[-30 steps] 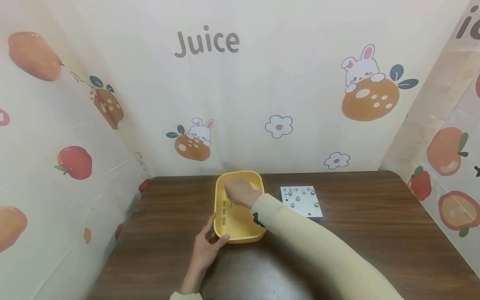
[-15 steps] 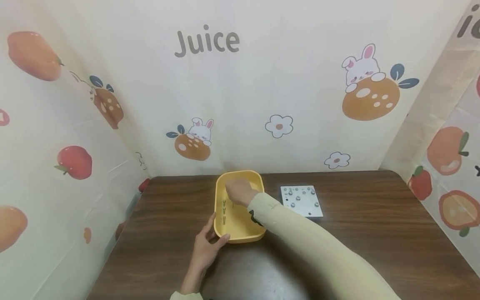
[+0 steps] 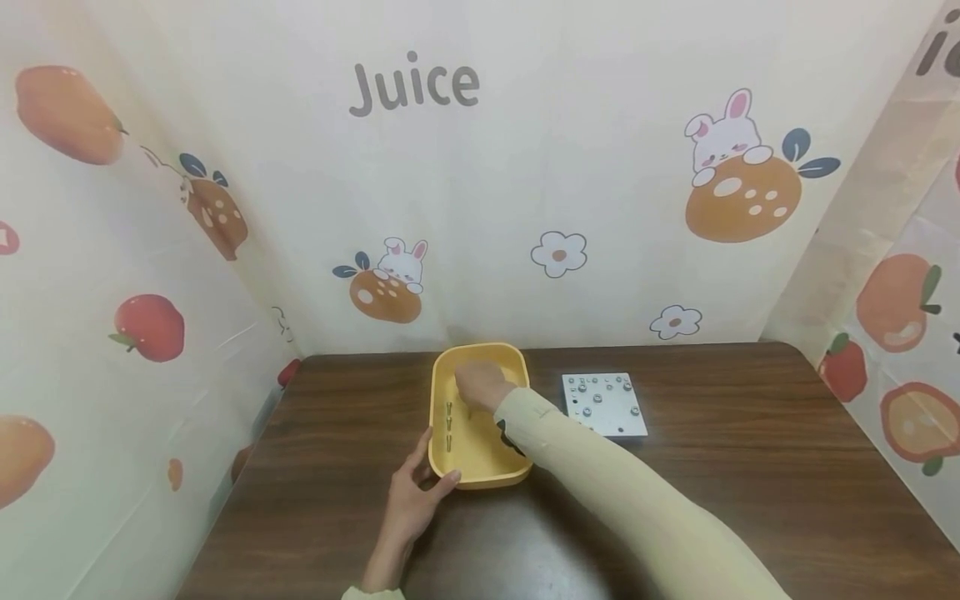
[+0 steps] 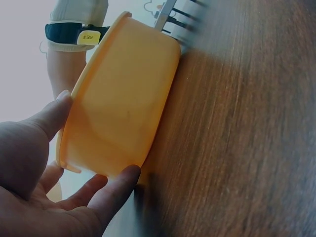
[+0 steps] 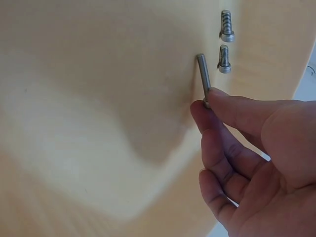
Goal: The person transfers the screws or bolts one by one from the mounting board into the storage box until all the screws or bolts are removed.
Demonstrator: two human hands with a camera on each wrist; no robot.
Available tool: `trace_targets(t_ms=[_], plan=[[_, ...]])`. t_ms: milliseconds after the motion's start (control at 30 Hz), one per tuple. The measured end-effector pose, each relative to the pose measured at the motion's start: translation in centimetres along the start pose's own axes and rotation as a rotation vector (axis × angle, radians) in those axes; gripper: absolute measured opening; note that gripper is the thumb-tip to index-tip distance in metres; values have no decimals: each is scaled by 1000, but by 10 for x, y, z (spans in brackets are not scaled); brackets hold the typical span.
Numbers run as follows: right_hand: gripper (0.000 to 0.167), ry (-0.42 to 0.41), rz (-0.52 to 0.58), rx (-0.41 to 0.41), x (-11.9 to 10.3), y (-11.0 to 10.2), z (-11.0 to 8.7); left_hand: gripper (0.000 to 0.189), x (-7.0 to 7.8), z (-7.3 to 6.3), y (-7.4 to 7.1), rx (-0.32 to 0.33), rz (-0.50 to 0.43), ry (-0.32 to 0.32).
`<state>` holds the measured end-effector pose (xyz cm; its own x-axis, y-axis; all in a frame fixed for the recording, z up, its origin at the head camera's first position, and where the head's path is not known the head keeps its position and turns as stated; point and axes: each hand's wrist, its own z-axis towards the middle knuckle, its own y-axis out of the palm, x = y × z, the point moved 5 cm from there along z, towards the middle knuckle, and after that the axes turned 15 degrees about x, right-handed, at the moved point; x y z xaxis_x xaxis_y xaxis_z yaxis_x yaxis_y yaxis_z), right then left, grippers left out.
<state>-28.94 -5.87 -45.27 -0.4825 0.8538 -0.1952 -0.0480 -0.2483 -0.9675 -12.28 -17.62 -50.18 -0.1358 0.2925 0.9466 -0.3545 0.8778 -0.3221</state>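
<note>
A yellow tray (image 3: 480, 479) stands on the table. My left hand (image 3: 412, 496) grips its near left corner, thumb at the rim and fingers along the outer wall; the left wrist view shows this hand (image 4: 64, 187) against the tray's outside (image 4: 123, 94). Inside the tray is my right hand (image 3: 482, 385). From the right wrist, this hand (image 5: 252, 153) pinches a socket head screw (image 5: 203, 74) near its head between thumb and index finger, shank pointing away. Several screws (image 3: 448, 443) lie in a row along the tray's left side; two such screws (image 5: 224, 58) show near the pinched one.
To the tray's right lies a silver metal plate (image 3: 603, 408) with holes and several screw heads on it. The dark wood table (image 3: 720, 450) meets a printed curtain (image 3: 487, 192) at the back and sides. My right forearm (image 3: 600, 475) crosses the table's front right.
My right hand has shifted slightly right and down in the head view, the screw still pinched. My left hand stays on the tray's corner.
</note>
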Motion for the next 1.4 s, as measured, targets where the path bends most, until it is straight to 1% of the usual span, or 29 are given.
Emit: trace_targets(t_ms=[167, 333, 567, 733, 1000, 1233, 1400], plan=[[37, 21, 48, 19, 2, 5, 2, 89, 0, 0, 0, 2, 10, 2], [37, 51, 89, 39, 4, 10, 3, 88, 2, -1, -1, -1, 2, 10], [40, 50, 41, 68, 6, 14, 2, 87, 3, -1, -1, -7, -1, 13], [36, 63, 17, 75, 5, 13, 0, 87, 3, -1, -1, -4, 5, 16], [35, 144, 77, 61, 7, 13, -2, 87, 1, 0, 0, 5, 31, 5], [34, 228, 153, 47, 9, 15, -1, 85, -1, 0, 0, -3, 7, 20], [32, 275, 194, 42, 10, 17, -1, 86, 0, 0, 0, -7, 9, 21]])
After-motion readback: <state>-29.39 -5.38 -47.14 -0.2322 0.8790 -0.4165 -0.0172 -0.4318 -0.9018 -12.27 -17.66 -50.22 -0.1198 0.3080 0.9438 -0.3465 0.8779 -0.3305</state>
